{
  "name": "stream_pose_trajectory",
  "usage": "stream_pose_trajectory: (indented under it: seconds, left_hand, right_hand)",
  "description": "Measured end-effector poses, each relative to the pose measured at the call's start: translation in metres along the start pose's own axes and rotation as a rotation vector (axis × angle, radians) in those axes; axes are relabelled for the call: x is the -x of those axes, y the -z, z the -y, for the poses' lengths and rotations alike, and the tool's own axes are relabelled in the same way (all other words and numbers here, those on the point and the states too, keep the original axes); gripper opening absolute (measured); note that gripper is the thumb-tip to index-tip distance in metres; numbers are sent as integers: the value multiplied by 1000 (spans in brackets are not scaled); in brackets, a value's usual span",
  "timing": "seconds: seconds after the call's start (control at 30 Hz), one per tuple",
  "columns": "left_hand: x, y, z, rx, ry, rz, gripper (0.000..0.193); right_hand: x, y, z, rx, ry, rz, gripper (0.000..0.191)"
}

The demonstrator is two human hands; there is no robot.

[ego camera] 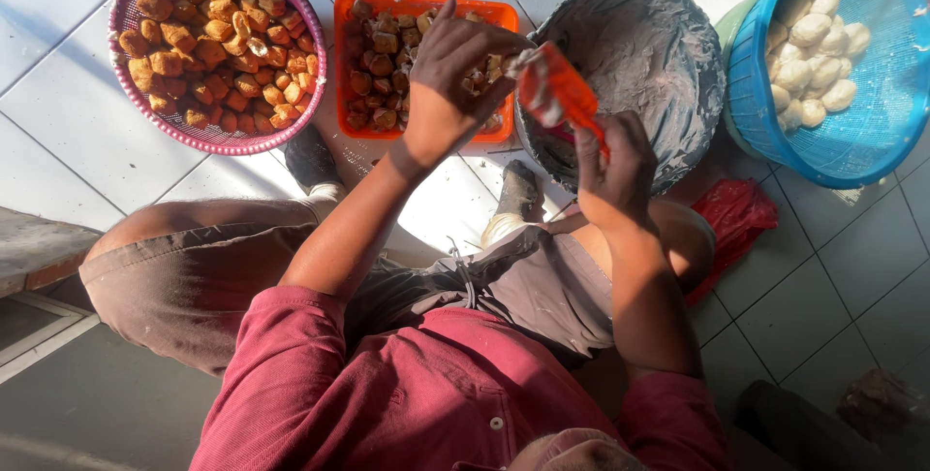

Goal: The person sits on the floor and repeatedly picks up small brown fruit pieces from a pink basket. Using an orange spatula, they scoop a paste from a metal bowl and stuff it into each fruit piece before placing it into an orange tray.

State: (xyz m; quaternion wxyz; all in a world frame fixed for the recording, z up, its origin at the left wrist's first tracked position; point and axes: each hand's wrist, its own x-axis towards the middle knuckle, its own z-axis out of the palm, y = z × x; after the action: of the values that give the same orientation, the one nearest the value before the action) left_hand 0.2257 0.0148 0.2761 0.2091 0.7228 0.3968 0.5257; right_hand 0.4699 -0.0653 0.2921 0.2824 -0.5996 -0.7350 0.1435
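Note:
My left hand (453, 78) is raised over the orange rectangular basket (423, 4) of brown fried pieces, fingers curled around a small pale piece that is mostly hidden. My right hand (614, 172) grips an orange-red scraper tool (555, 90), its blade meeting the piece in my left hand. Right behind the tool sits a grey basin (649, 45) smeared with pale paste.
A pink round basket (215, 49) of golden fried pieces stands at the far left. A blue basket (852, 74) with white dough-like balls is at the right. A red plastic bag (736, 214) lies on the white tiled floor by my knee.

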Motion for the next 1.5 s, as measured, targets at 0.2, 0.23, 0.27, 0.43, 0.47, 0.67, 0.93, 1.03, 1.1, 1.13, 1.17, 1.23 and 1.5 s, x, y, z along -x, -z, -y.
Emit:
stream_pose_trajectory:
  seconds: [0.2, 0.23, 0.27, 0.43, 0.47, 0.67, 0.93, 1.03, 1.1, 1.13, 1.17, 1.23, 1.5]
  left_hand:
    - [25, -23, 99, 789, 475, -80, 26]
    - [32, -29, 124, 748, 493, -94, 27]
    - [47, -33, 146, 703, 503, -108, 28]
    - [140, -56, 199, 468, 1459, -232, 34]
    - [149, -57, 206, 498, 1529, -261, 39]
    - [133, -28, 241, 457, 1169, -351, 46]
    - [125, 64, 253, -654, 566, -357, 41]
    - [164, 93, 263, -903, 879, -264, 54]
    - [190, 108, 274, -939, 1048, -147, 80]
    - [198, 117, 281, -921, 1158, 0, 91]
    - [207, 120, 286, -896, 1266, 153, 102]
    - [218, 121, 292, -837, 1245, 231, 98]
    - [223, 133, 293, -802, 1279, 376, 34]
  right_hand:
    - [-2, 6, -18, -453, -187, -14, 28]
    - [0, 6, -20, -532, -162, -34, 29]
    - [2, 6, -22, -523, -200, -20, 29]
    - [6, 9, -20, -521, -172, -10, 31]
    - [5, 10, -19, -578, -238, -15, 31]
    - [6, 30, -24, -759, -288, -69, 32]
    - [8, 96, -127, -973, -473, -397, 18]
    - [28, 77, -198, -1063, -662, -439, 16]
    - [42, 41, -247, -1072, -794, -351, 16]
    - [50, 20, -268, -1004, -890, -298, 17]
    - [60, 2, -286, -932, -986, -243, 19]
    - [77, -30, -314, -928, -1076, -142, 19]
    - [59, -104, -363, -1021, -1319, -168, 23]
